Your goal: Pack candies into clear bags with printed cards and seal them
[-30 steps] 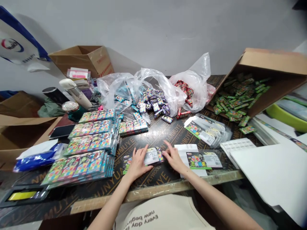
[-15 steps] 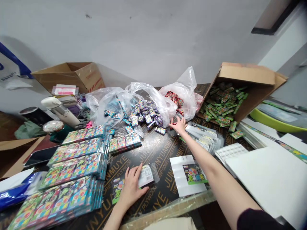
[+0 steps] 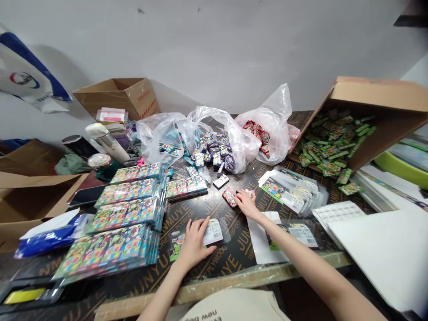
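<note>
My left hand point(image 3: 195, 244) lies flat with fingers spread on a printed clear pouch point(image 3: 213, 232), which has a white barcode label and sits on the dark plywood table. To the right, my right hand point(image 3: 246, 203) has its fingers curled over small red packets; one red packet point(image 3: 229, 196) sticks out to the left of the fingertips, and part of another shows beyond them. A purple-and-white packet point(image 3: 220, 181) lies just past that hand. Below the right forearm are a white sheet point(image 3: 259, 243) and another printed pouch point(image 3: 302, 235).
Filled, multicoloured packs point(image 3: 110, 245) stand in stacked rows at the left. Along the wall are plastic bags of blue, purple point(image 3: 214, 149) and red packets point(image 3: 257, 133). A tipped carton point(image 3: 377, 96) holds green packets. Fanned pouches point(image 3: 294, 189) lie at the right.
My right hand has drawn back from near the red bag toward me, bringing red packets onto the table. My left hand stays on its pouch. The view has turned slightly left.
</note>
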`<action>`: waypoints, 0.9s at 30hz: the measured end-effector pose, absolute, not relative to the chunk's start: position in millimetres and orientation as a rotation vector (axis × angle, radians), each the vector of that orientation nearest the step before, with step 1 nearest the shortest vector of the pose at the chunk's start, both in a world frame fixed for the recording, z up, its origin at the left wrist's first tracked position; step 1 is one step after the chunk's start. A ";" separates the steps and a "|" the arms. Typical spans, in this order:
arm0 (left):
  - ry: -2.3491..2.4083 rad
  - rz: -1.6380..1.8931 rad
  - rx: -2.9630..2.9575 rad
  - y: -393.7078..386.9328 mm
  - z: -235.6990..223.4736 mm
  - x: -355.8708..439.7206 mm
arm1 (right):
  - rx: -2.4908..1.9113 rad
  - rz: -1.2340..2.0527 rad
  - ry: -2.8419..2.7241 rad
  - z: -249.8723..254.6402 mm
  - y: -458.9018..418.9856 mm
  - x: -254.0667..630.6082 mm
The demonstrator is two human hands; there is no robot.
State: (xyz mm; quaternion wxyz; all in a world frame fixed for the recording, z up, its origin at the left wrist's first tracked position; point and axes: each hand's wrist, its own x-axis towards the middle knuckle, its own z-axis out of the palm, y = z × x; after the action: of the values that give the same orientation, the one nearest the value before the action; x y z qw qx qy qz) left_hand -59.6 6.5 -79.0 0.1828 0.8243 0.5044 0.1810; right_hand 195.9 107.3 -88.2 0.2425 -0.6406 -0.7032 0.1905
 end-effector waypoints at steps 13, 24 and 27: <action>1.129 0.914 1.005 8.1 -19.9 -36.4 | -1.017 1.251 -2.103 -6.8 32.8 158.9; 0.828 0.797 0.393 -18.2 -23.9 -22.5 | -0.943 1.307 -1.660 -22.1 8.7 146.0; 0.874 0.885 0.591 -20.6 -23.3 -16.9 | -1.051 1.330 -1.552 -22.1 8.5 140.2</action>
State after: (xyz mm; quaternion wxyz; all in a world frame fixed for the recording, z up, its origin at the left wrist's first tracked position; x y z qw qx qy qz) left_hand -16.9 -20.6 -23.3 0.7722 0.2729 0.4033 0.4083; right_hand 140.2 8.5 -22.1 0.4095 -0.4173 -0.6160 0.5279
